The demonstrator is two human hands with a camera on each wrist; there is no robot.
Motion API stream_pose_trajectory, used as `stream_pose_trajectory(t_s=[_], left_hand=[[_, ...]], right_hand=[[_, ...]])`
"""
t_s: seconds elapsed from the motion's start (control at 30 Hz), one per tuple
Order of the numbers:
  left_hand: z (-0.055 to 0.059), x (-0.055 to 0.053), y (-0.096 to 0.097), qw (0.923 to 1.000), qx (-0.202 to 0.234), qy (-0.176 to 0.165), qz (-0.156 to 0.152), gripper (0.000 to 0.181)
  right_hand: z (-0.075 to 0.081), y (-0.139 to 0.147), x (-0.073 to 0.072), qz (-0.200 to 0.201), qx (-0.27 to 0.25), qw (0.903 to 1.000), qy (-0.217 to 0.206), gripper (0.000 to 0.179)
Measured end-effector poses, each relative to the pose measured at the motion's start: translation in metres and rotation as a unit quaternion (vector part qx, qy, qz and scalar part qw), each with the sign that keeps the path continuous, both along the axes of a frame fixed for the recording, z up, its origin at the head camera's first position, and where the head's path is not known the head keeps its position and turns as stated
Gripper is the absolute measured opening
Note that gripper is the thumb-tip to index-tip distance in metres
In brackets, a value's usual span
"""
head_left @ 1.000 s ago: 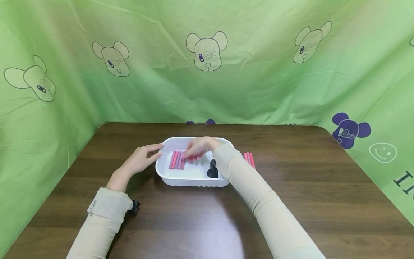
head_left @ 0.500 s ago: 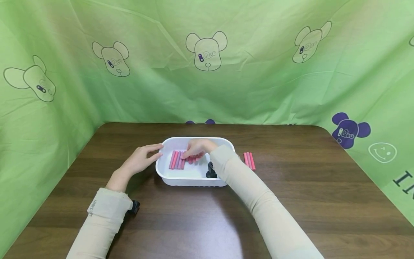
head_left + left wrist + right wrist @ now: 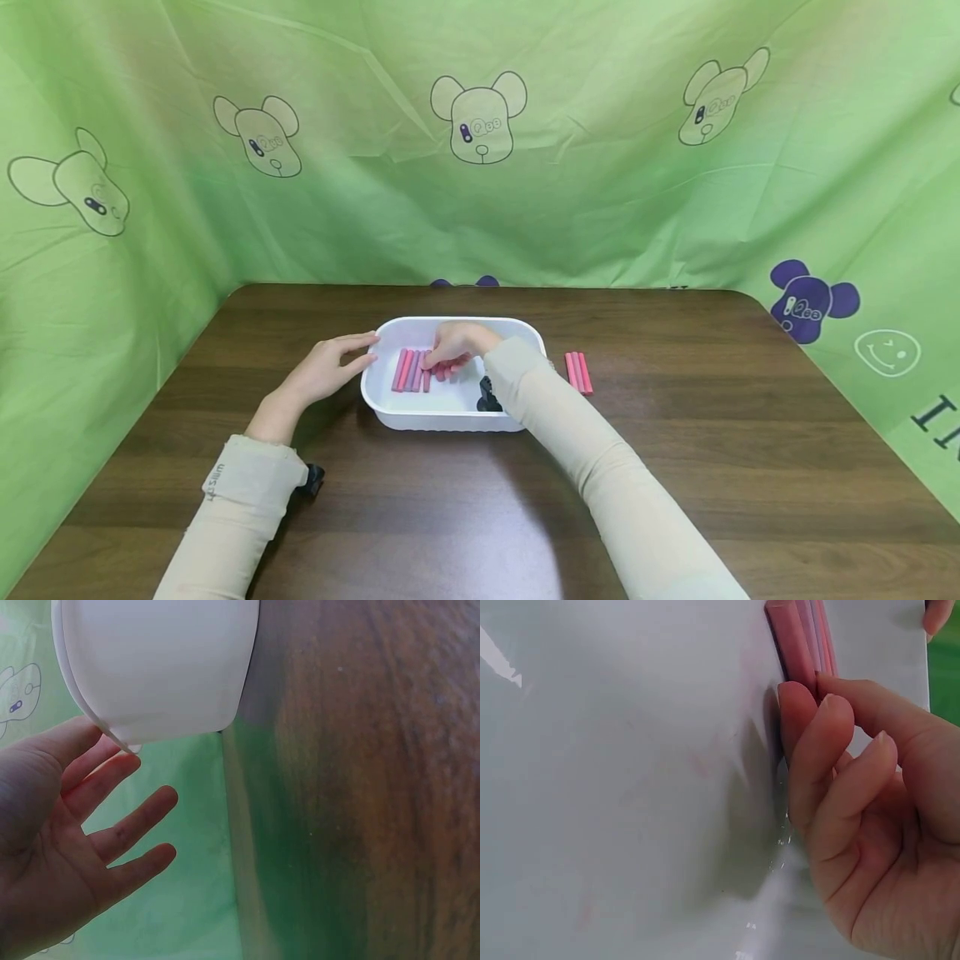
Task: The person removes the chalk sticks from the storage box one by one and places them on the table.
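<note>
A white plastic tub (image 3: 450, 422) stands on the table. Inside it, pink and purple chalk sticks (image 3: 408, 371) lie side by side in a row at the left. My right hand (image 3: 459, 343) reaches into the tub and pinches a pink chalk stick (image 3: 791, 637) between thumb and fingertips, at the row's right end; its lower part is hidden behind the fingers. At the tub's left end, my left hand (image 3: 326, 368) touches the rim (image 3: 82, 712) with thumb and fingertips, the other fingers spread and fairly straight.
Several more pink chalk sticks (image 3: 578, 372) lie on the brown wooden table (image 3: 697, 433) just right of the tub. A black wrist camera (image 3: 489, 394) on the right arm hangs within the tub. A green printed curtain (image 3: 480, 217) stands behind the table.
My right hand has shifted slightly left and settled against the end of the chalk row, uncovering more of the sticks right of the tub. The left hand and tub have stayed put.
</note>
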State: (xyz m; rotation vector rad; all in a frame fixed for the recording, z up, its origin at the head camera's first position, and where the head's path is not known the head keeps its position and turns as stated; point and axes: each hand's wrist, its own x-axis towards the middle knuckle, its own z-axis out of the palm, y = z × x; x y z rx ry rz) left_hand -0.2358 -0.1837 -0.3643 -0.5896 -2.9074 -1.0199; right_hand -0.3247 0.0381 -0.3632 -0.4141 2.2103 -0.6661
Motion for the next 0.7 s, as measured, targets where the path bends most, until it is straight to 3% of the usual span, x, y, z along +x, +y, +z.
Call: stream_pose_trajectory(t_s=[0.47, 0.7], left_hand=[[0.000, 0.000, 0.000, 1.0000, -0.003, 0.001, -0.002, 0.043], [0.000, 0.000, -0.001, 1.0000, -0.002, 0.000, 0.001, 0.043]], right_hand=[[0.009, 0.009, -0.005, 0.012, -0.024, 0.9985, -0.047, 0.024], [0.020, 0.019, -0.006, 0.018, -0.033, 0.9987, -0.035, 0.021]])
